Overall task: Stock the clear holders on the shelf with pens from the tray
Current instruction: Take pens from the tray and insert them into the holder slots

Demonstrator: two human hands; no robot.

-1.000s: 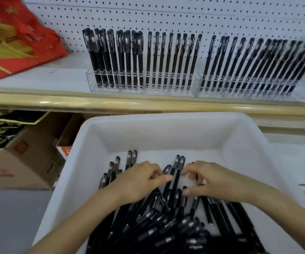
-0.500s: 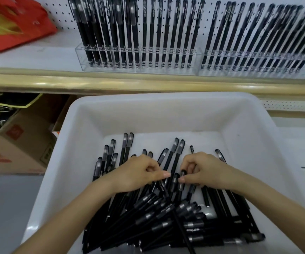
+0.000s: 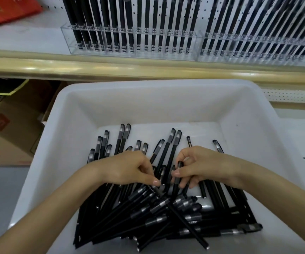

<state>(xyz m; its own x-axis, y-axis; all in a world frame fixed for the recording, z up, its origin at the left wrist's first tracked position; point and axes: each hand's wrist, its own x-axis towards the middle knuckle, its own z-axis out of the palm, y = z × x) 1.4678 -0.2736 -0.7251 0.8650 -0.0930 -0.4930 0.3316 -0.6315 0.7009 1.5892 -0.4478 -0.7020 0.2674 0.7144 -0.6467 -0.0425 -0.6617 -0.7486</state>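
We find open floor at the tray's (image 3: 148,85) far end (pens (image 3: 148,213) heap nearer); beyond its rim, shelf lip (image 3: 111,68) and full holders (image 3: 65,36).

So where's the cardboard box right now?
The cardboard box sits at the left of the head view, under the shelf's gold rail, just left of the white tray.

Setting: shop, stationery shelving. Pegboard (image 3: 202,11) is backing a shelf (image 3: 38,39) with a gold edge strip; clear holders (image 3: 67,39) are displaying rows of identical black pens (image 3: 153,15); cardboard boxes (image 3: 6,132) are sitting beneath; a white tray (image 3: 148,85) is carrying more stock.
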